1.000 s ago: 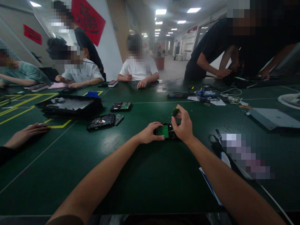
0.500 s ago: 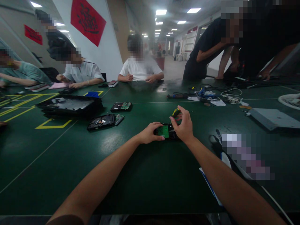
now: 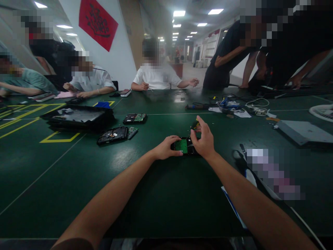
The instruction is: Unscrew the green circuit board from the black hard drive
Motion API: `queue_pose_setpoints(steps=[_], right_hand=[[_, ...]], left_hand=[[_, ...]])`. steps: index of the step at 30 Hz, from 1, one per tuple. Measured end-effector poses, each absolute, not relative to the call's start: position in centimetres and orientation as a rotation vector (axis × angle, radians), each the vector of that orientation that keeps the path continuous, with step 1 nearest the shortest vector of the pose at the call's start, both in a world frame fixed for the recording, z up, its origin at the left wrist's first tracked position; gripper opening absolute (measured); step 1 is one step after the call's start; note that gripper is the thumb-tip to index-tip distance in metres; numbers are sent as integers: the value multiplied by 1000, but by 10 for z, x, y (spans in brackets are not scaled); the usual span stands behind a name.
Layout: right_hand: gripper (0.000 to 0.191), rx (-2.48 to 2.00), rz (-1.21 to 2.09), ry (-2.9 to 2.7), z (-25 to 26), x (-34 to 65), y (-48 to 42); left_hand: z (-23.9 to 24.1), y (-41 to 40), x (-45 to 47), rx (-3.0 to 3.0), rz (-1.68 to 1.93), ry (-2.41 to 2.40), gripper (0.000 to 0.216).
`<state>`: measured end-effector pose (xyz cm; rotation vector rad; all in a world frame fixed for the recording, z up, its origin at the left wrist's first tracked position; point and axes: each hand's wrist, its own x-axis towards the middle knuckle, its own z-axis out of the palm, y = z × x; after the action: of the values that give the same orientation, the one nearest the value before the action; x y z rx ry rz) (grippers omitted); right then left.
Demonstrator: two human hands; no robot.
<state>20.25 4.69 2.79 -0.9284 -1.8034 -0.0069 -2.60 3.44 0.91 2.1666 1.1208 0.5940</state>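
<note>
A small black device with a bare green circuit board [image 3: 184, 146] lies on the green table in front of me. My left hand [image 3: 169, 147] grips its left end, thumb along the near edge and fingers over the far edge. Above its right end, my right hand [image 3: 204, 140] closes its fingertips on a short screwdriver with a black and yellow handle [image 3: 194, 124]. The handle stands tilted over the board. The tip is too small and dark to make out.
Left of my hands lie an opened black casing [image 3: 112, 135], a small circuit board [image 3: 132, 132] and another device with exposed board [image 3: 134, 118]. A black tray [image 3: 78, 116] stands behind them. Cables [image 3: 230, 104] and a grey metal box [image 3: 307, 132] lie right. Several people surround the table.
The screwdriver handle has turned a little in my right fingers; my left hand stays put. Across the table, a person in white has stretched an arm to the right.
</note>
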Motion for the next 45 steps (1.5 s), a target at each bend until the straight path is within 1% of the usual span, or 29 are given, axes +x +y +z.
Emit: queue_pose_setpoints(steps=[12,25,32,38,45], right_hand=[[67,-936,6,-1783,29,201,46],[63,-934,36,-1778,30,200,44],[67,-909,42,-1790,29,201,45],[63,-946,17,-1772,28,201,45],[63,-961,49,-1784,29,201,44]], left_hand=[[8,35,-26,2165,585,1135,84],[8,34,-27,2165,584,1135,85],[6,36,-27,2186,596,1135,84],[7,35,-26,2193,593,1125,84],[6,36,-27,2186,572,1135,85]])
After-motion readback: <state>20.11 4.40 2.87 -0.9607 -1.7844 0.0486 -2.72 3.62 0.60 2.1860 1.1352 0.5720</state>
